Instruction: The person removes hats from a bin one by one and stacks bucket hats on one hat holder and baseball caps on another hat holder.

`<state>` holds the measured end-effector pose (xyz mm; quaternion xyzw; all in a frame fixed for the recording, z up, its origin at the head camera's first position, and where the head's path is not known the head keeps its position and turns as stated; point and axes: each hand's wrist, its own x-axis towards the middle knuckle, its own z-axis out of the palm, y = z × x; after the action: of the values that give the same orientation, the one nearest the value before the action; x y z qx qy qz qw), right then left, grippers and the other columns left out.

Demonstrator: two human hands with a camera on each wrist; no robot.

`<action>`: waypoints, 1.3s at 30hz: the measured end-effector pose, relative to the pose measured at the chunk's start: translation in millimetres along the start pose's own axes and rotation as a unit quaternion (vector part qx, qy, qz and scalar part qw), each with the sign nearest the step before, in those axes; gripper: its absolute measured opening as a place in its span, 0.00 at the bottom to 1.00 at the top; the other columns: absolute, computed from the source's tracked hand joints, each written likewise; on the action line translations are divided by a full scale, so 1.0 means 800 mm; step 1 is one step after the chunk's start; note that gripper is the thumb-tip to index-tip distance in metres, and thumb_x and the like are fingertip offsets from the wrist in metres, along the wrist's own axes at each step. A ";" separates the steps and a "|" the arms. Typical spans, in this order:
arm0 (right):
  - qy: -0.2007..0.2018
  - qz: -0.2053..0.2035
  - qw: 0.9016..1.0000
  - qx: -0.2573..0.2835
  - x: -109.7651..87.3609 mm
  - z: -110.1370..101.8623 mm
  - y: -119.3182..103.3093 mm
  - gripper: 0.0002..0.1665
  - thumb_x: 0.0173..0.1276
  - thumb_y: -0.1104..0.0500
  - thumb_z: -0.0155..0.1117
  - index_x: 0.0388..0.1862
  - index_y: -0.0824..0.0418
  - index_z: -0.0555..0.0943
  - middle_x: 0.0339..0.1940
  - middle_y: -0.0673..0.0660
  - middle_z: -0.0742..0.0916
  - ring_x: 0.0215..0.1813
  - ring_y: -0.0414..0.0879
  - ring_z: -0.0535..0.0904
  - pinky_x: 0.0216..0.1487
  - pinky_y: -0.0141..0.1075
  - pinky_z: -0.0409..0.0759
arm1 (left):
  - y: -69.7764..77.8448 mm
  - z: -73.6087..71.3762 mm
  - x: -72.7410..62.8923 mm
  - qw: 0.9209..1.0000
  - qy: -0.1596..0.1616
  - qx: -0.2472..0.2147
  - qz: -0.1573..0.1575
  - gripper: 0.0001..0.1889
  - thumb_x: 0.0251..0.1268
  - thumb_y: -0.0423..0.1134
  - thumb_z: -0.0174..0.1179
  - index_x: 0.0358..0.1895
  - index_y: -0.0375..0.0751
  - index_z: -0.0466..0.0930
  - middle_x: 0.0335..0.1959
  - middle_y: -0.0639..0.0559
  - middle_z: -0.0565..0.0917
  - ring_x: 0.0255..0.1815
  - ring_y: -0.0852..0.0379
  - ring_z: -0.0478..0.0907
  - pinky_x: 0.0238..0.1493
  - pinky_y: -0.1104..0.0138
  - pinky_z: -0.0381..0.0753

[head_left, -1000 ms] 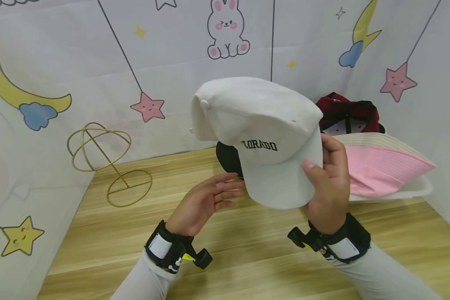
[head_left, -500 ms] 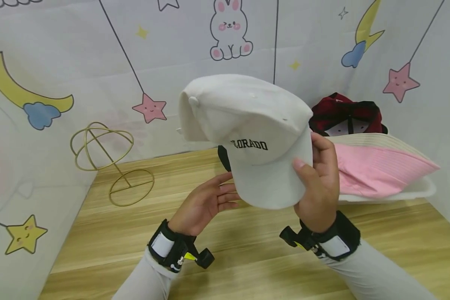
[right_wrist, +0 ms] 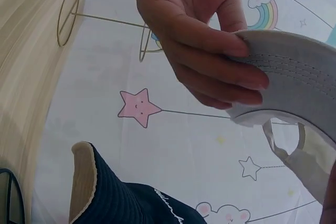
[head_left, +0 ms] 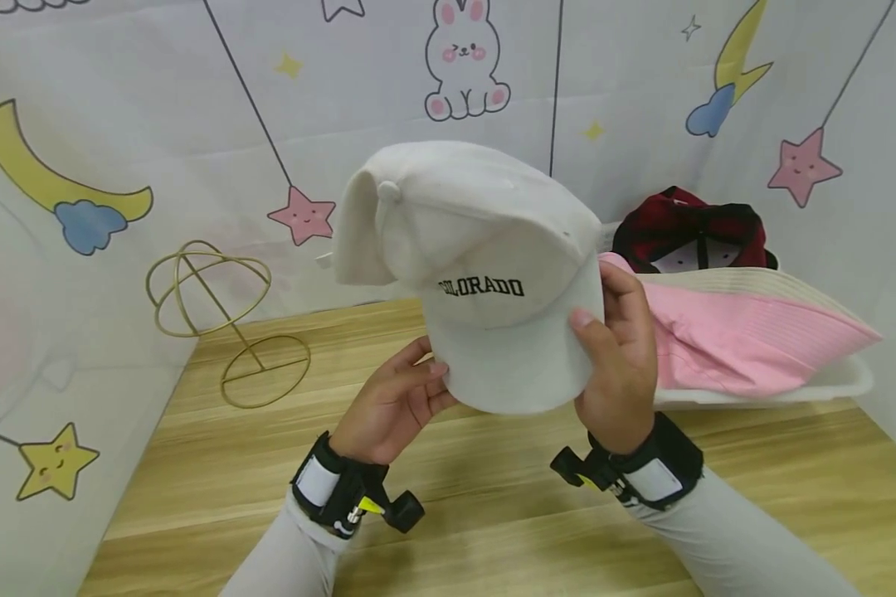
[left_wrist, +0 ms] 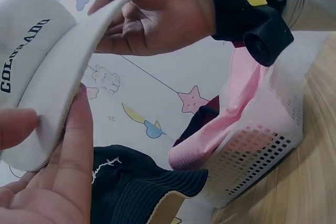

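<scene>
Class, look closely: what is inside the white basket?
The white basket holds a pink hat, cream fabric along its top edge, and a dark red cap. They hide its bottom, so anything beneath cannot be seen.

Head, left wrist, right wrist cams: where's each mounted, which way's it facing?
Head: on the head, facing forward and down at the white cap; left hand, right hand and sleeves show.
Left wrist: on that wrist, facing right past the brim to the basket; left hand near, right hand beyond.
Right wrist: on that wrist, facing left past the brim's underside to the stand; left hand, likely a sliver of right hand.
Shared: both wrist views show the dark cap.
</scene>
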<state>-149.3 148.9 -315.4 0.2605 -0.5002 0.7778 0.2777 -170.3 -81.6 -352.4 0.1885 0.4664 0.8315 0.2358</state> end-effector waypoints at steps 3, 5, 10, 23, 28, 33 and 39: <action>-0.022 0.016 0.999 -0.018 0.003 0.000 0.003 0.24 0.75 0.69 0.40 0.68 0.65 0.67 0.58 0.59 0.79 0.57 0.49 0.81 0.54 0.37 0.85 | 0.003 -0.003 -0.001 1.000 0.001 -0.012 0.015 0.15 0.77 0.25 0.40 0.59 0.43 0.67 0.46 0.54 0.82 0.47 0.60 0.85 0.53 0.67 0.84; -0.037 0.028 0.998 -0.031 0.005 0.000 0.005 0.24 0.77 0.67 0.39 0.69 0.64 0.66 0.58 0.58 0.79 0.56 0.48 0.82 0.54 0.37 0.85 | 0.006 -0.005 -0.002 1.000 0.004 -0.016 0.025 0.15 0.77 0.25 0.40 0.58 0.44 0.68 0.46 0.54 0.82 0.46 0.60 0.85 0.53 0.67 0.84; -0.052 0.050 0.997 -0.028 0.006 0.005 0.014 0.26 0.79 0.66 0.38 0.73 0.63 0.64 0.63 0.58 0.79 0.58 0.47 0.83 0.59 0.38 0.84 | 0.018 -0.007 -0.007 0.999 0.010 -0.015 0.051 0.15 0.78 0.25 0.40 0.58 0.44 0.68 0.46 0.54 0.82 0.47 0.61 0.84 0.52 0.69 0.84; -0.032 0.107 0.994 -0.008 0.009 0.019 0.033 0.28 0.79 0.64 0.39 0.76 0.63 0.60 0.63 0.54 0.76 0.57 0.44 0.77 0.57 0.32 0.79 | 0.041 -0.015 -0.014 0.994 0.022 -0.022 0.105 0.16 0.79 0.24 0.38 0.61 0.43 0.66 0.47 0.54 0.83 0.47 0.61 0.85 0.52 0.69 0.84; -0.051 0.149 0.987 -0.035 0.008 0.017 0.040 0.30 0.80 0.64 0.39 0.79 0.61 0.57 0.67 0.51 0.75 0.61 0.41 0.75 0.58 0.29 0.77 | 0.051 -0.021 -0.017 0.992 0.040 -0.012 0.122 0.17 0.79 0.24 0.39 0.62 0.44 0.66 0.47 0.54 0.83 0.47 0.62 0.85 0.52 0.70 0.84; -0.079 0.160 0.982 -0.055 0.007 0.021 0.048 0.31 0.80 0.64 0.43 0.79 0.61 0.58 0.59 0.49 0.79 0.55 0.39 0.75 0.53 0.28 0.76 | 0.061 -0.027 -0.022 0.989 0.052 -0.004 0.135 0.17 0.80 0.26 0.40 0.65 0.42 0.64 0.50 0.53 0.82 0.48 0.61 0.85 0.53 0.70 0.84; -0.093 0.176 0.979 -0.034 0.010 0.032 0.057 0.31 0.80 0.63 0.44 0.80 0.60 0.59 0.58 0.50 0.81 0.56 0.40 0.78 0.53 0.30 0.80 | 0.073 -0.032 -0.025 0.986 0.072 0.002 0.149 0.17 0.80 0.27 0.40 0.66 0.42 0.66 0.51 0.53 0.81 0.49 0.61 0.86 0.54 0.69 0.84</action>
<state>-183.4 110.7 -329.0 0.2303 -0.5879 0.7693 0.0976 -180.4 -137.5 -316.3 0.1954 0.4505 0.8679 0.0747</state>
